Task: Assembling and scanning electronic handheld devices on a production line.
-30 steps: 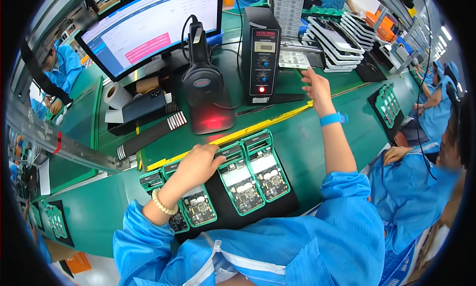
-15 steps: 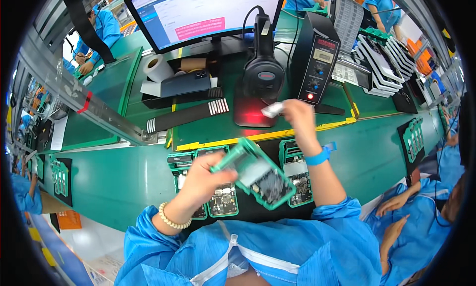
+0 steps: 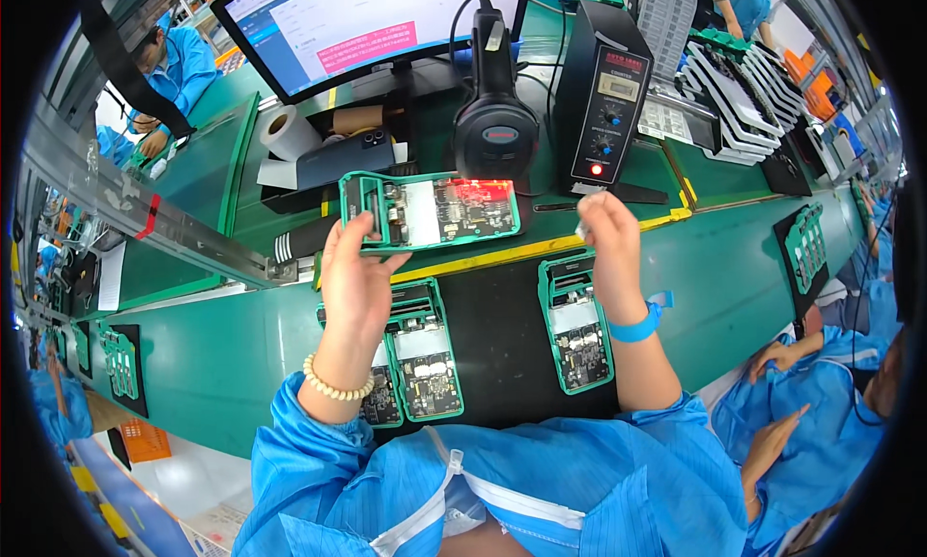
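My left hand [image 3: 359, 285] grips the left end of a green device housing [image 3: 367, 179] with an exposed circuit board [image 3: 473, 209]. It lies sideways below a black barcode scanner [image 3: 495, 137] on a stand, and red light falls on the board's far right part. My right hand [image 3: 612, 243] is pinched around a small whitish piece [image 3: 582, 231], mostly hidden by the fingers; its kind does not show. Nearer to me, on a black mat [image 3: 497, 335], lie an open green housing [image 3: 425, 359] and another housing [image 3: 577, 330] by my right forearm. A third is partly covered by my left arm.
Behind stand a monitor [image 3: 377, 36], a black control box [image 3: 605, 103] with a lit red lamp, and a tray with a white roll [image 3: 290, 134] and a phone [image 3: 346, 161]. White racks [image 3: 739, 113] stand far right. A metal post [image 3: 183, 209] rises left. Co-workers sit around.
My left hand has carried the housing forward and turned it level beneath the scanner. My right hand has shifted right and nearer, with the whitish piece now mostly hidden in its fingers.
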### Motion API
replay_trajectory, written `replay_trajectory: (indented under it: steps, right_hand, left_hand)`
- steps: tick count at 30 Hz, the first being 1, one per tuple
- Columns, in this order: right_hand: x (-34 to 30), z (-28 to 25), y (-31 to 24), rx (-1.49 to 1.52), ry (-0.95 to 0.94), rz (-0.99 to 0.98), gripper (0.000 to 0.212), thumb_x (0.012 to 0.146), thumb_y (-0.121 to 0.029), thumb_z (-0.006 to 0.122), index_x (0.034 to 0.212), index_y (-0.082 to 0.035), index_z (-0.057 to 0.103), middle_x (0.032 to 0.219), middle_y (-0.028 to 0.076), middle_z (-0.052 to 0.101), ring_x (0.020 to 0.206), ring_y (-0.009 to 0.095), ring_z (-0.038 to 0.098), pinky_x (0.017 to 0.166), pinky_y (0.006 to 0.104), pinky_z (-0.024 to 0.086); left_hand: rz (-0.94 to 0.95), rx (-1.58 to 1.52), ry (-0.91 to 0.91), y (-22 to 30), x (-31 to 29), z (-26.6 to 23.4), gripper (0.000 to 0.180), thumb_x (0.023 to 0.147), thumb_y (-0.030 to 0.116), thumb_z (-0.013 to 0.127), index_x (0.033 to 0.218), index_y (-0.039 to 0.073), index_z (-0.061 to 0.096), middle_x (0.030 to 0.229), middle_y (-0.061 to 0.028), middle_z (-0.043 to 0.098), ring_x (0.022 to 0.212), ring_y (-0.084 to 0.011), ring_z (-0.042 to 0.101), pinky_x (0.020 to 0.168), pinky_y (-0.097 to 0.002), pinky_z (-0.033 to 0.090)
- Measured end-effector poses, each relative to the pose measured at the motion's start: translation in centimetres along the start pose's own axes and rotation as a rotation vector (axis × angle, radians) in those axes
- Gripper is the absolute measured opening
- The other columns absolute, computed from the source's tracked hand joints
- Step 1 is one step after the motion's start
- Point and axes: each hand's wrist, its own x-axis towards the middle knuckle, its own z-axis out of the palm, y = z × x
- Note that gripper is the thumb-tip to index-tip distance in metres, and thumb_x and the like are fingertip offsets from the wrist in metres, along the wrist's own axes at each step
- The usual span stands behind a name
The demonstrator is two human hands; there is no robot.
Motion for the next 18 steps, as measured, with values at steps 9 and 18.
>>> replay_trajectory:
  steps: [9, 18]
  right_hand:
    - [-5.0, 2.9, -4.7, 0.236, -0.641, 0.124, 0.023, 0.073, -0.018, 0.065, 0.087, -0.006, 0.051, 0.123, 0.009, 0.037, 0.115, 0.022, 0.034, 0.095, 0.0361, 0.026]
    - [-6.2, 2.3, -5.9, -0.247, -0.711, -0.244, 0.04, 0.066, -0.029, 0.071, 0.093, -0.008, 0.049, 0.123, 0.011, 0.039, 0.121, 0.031, 0.024, 0.098, 0.0416, 0.017]
  left_hand:
    - [0.923, 0.909, -0.564, 0.2, -8.3, -1.5, 0.024, 0.053, 0.002, 0.069, 0.054, 0.005, 0.045, 0.06, -0.0048, 0.046, 0.064, -0.0275, 0.052, 0.084, -0.0562, 0.033]
    - [1.221, 1.043, -0.898, 0.9, -8.6, -0.5, 0.026, 0.051, 0.013, 0.074, 0.057, 0.01, 0.049, 0.066, -0.0001, 0.046, 0.079, -0.0357, 0.054, 0.085, -0.0561, 0.033]
